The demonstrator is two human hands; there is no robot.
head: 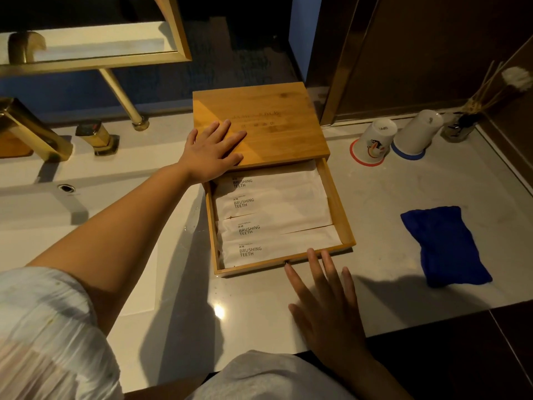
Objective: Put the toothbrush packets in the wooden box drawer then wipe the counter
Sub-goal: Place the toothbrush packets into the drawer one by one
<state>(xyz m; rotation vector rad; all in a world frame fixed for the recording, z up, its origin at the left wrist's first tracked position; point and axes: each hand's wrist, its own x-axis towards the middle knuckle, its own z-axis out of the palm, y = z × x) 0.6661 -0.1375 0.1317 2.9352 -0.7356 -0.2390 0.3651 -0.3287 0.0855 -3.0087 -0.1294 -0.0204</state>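
Observation:
A bamboo wooden box (268, 116) stands on the pale counter (403, 203), its drawer (341, 219) pulled out toward me. Several white toothbrush packets (274, 223) printed "BRUSHING TEETH" lie stacked flat inside the drawer. My left hand (212, 153) rests palm-down on the box's top near its front left corner, fingers spread. My right hand (326, 304) lies flat on the counter in front of the drawer, with its fingertips at the drawer's front edge. A folded blue cloth (445, 245) lies on the counter to the right.
Two upturned white cups (375, 140) (418, 131) on coasters and a reed diffuser jar (461, 127) stand at the back right. A white sink (37, 220) with gold taps (96, 137) lies to the left. A gold-framed mirror (95, 57) is behind.

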